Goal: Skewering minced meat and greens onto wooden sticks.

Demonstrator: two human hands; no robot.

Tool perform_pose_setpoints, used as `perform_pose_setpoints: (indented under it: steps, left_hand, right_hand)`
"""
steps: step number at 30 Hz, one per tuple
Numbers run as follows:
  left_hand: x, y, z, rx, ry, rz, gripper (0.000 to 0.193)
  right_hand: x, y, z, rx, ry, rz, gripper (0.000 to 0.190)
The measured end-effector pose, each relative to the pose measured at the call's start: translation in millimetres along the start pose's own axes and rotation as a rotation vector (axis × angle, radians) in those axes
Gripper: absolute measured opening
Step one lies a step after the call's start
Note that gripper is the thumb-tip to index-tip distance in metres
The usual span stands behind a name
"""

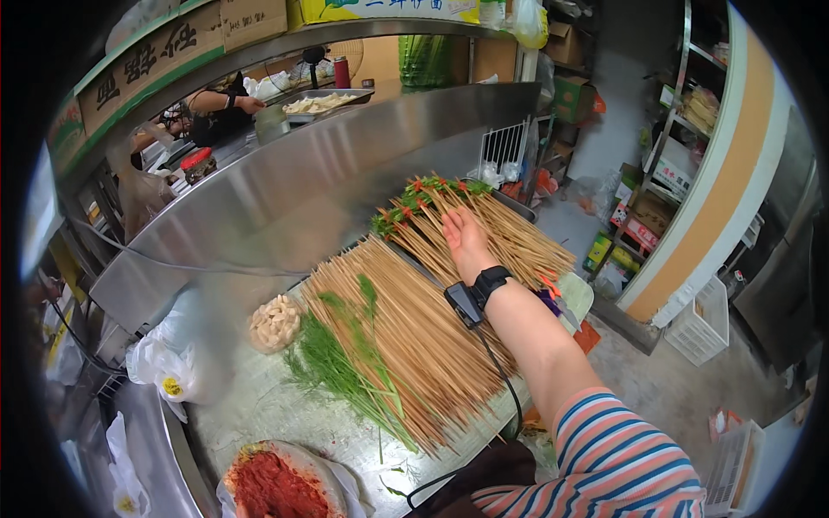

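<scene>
My right hand (464, 238) is over a pile of wooden skewers (511, 226) tipped with green leaves and red pieces; its fingers are slightly bent and nothing plainly shows in them. A black strap with a small device circles the wrist. A wide layer of bare wooden skewers (414, 337) lies nearer me, with fennel-like green fronds (337, 362) across its left side. At the bottom edge, a sliver of what may be my left hand (242, 511) shows beside a bowl of red paste (278, 482); its grip is hidden. Peeled garlic cloves (275, 324) fill a round container.
A steel panel (259, 194) rises behind the metal table (239, 414). Scissors (568, 314) lie at the table's right edge. White plastic bags (165, 372) are at left. Beyond the panel, a person's arm (220, 102) is near a tray of pale food (320, 103). Shelves with boxes stand at right.
</scene>
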State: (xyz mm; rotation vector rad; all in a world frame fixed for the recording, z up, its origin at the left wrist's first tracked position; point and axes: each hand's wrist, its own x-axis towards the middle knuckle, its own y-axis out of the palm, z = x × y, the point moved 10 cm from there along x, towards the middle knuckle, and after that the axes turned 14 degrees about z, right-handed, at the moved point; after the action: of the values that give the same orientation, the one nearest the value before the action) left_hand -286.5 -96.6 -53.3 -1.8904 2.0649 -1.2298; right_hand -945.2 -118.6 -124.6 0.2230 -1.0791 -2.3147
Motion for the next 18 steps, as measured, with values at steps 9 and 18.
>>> perform_pose_setpoints:
  steps: [9,18]
  left_hand:
    - [-3,6,37,-0.087,-0.078,-0.021,0.031]
    - [-5,9,38,-0.068,-0.006,0.021,0.025]
  right_hand:
    - [-121,100,-74,-0.39,0.537,0.556,0.011]
    - [-189,126,-147,-2.128,0.392,1.221,0.023]
